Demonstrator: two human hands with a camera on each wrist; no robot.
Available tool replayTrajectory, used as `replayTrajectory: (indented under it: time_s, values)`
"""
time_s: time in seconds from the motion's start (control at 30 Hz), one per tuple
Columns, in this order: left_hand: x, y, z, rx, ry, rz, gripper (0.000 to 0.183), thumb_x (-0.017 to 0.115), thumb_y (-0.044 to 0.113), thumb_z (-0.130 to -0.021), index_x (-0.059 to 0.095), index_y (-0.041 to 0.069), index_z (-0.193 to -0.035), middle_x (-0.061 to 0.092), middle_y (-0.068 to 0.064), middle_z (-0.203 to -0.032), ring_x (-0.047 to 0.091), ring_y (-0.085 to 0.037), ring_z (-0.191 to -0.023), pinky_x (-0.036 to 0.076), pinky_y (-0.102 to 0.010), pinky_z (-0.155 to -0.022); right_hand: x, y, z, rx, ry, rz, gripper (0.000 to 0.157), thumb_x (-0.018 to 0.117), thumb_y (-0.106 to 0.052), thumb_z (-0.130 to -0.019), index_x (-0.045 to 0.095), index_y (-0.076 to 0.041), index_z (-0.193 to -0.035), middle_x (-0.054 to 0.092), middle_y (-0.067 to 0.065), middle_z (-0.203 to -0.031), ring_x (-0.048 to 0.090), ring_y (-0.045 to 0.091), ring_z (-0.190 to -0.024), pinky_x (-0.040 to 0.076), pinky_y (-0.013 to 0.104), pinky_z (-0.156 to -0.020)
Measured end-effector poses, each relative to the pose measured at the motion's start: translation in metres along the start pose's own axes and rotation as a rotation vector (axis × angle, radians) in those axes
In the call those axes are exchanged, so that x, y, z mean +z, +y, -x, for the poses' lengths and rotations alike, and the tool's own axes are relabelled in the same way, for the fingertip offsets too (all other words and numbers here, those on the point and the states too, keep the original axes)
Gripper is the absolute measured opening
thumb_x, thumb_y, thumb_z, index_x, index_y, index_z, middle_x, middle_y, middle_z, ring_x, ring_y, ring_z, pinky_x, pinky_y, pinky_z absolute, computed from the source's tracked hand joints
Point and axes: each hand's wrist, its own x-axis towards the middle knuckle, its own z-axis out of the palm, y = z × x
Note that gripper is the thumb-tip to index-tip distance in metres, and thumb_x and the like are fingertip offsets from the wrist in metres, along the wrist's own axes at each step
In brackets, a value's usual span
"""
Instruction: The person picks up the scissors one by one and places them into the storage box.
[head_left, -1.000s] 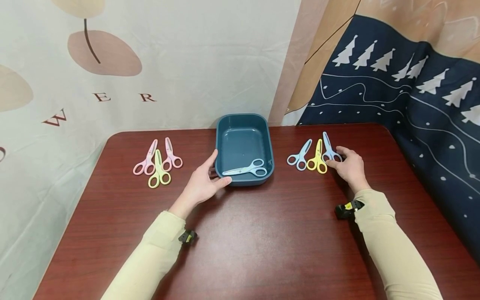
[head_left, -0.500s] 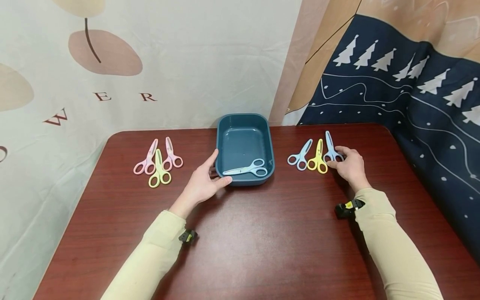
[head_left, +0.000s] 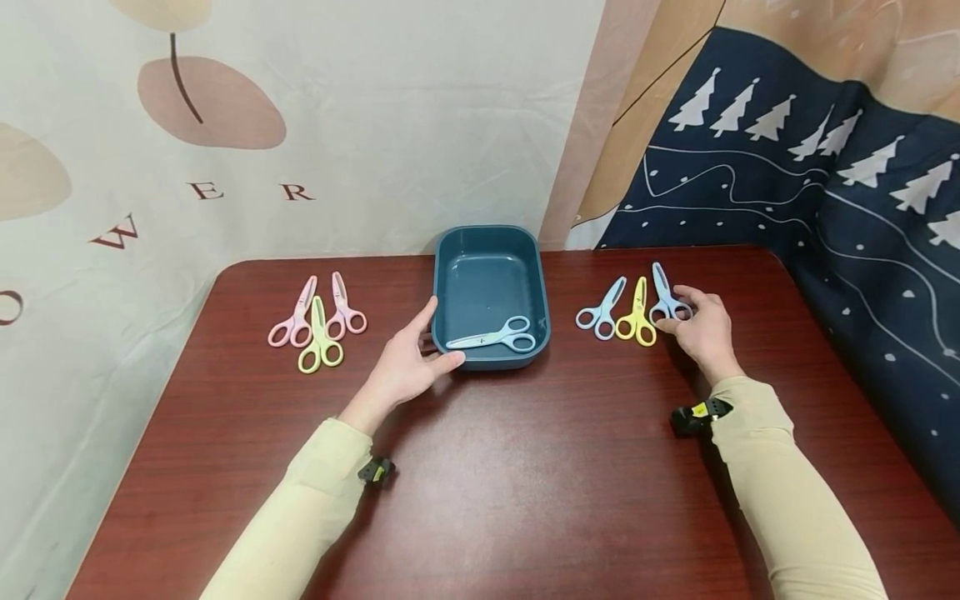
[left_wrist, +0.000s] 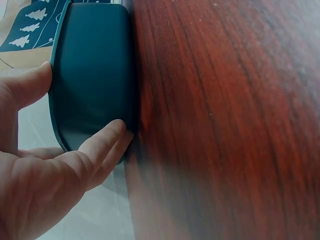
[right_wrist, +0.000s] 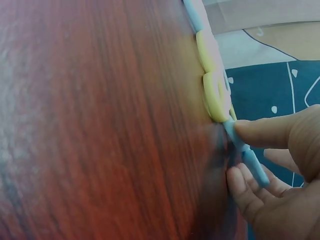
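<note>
My left hand point(head_left: 401, 367) rests against the near left corner of a dark teal plastic bin point(head_left: 543, 292), thumb at the front rim and straight fingers along the outer wall. In the left wrist view those fingers lie flat on the bin's side point(left_wrist: 95, 65). A light blue pair of scissors point(head_left: 491, 336) lies inside the bin near its front. My right hand point(head_left: 705, 333) pinches the handle of another blue pair of scissors point(head_left: 663, 287), thumb on one side and fingers on the other in the right wrist view. Yellow scissors point(head_left: 638, 308) lie directly beside it.
Another blue pair of scissors point(head_left: 602, 308) lies left of the yellow one. On the left lie two pink pairs of scissors point(head_left: 300, 312) with a light green pair point(head_left: 318, 333) among them. A cloth-covered wall point(head_left: 375, 125) stands behind the dark red wooden table point(head_left: 525, 500).
The rightmost blue scissors have shifted slightly to the right and tilted a little, with the right fingers on the handle. The left hand and bin have stayed put.
</note>
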Motion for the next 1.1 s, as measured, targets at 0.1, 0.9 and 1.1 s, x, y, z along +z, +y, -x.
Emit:
replayTrajectory:
  time_s: [0.1,0.9,1.1]
  values:
    - [0.0,0.001,0.0,-0.002,0.001,-0.004,0.096,0.079,0.012,-0.091,0.019,0.008,-0.166,0.048,-0.026,-0.152,0.058,-0.037,-0.13,0.053,-0.044,-0.103,0.0,-0.001,0.0,0.005,0.011,-0.016,0.068,0.078,-0.002,-0.089,0.048,0.005,-0.149,0.051,0.031,-0.133,0.057,0.036,-0.108,0.037,0.021,-0.081]
    - [-0.001,-0.001,0.0,0.004,0.0,-0.004,0.096,0.079,0.012,-0.091,0.019,0.008,-0.166,0.048,-0.026,-0.153,0.058,-0.037,-0.131,0.053,-0.043,-0.103,-0.008,-0.008,-0.001,0.158,-0.031,-0.398,0.066,0.056,0.016,-0.091,0.039,0.008,-0.154,0.044,0.026,-0.135,0.061,0.011,-0.085,0.062,0.026,-0.073]
    - [-0.001,-0.002,0.0,0.022,-0.001,0.002,0.096,0.079,0.011,-0.09,0.019,0.007,-0.166,0.05,-0.026,-0.151,0.06,-0.037,-0.129,0.054,-0.043,-0.102,-0.011,-0.008,-0.002,0.168,-0.025,-0.422,0.066,0.054,0.017,-0.092,0.034,0.008,-0.154,0.044,0.018,-0.128,0.062,0.01,-0.084,0.062,0.029,-0.074]
